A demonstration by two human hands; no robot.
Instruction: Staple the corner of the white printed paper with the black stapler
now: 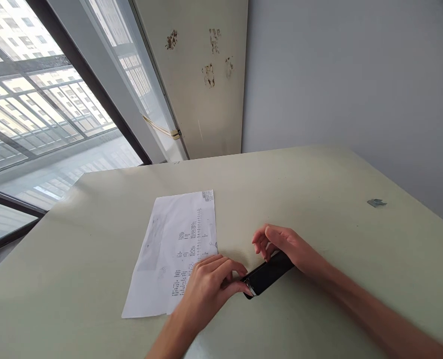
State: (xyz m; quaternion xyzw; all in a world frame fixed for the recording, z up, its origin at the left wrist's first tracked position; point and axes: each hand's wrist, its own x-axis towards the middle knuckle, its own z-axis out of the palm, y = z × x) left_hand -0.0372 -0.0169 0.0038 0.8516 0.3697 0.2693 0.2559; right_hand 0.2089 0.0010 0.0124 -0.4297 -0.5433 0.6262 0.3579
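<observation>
A long black stapler (269, 273) with a metal strip near its front end lies slantwise on the table. My left hand (217, 279) pinches that front end between thumb and fingers. Over the rear end is my right hand (279, 243), its fingers loosely curled and the lower ones against or just above the black top. No object shows between the right thumb and fingers. Beside and partly beneath my left hand is a printed white sheet of paper (161, 254), lying flat with its lower right part covered by the hand.
A small grey scrap (376, 203) sits on the right of the pale table (75, 289). Beyond the table's back edge stand a stained door panel (206, 109) and a grey wall (337, 75). Windows (38, 99) fill the left side.
</observation>
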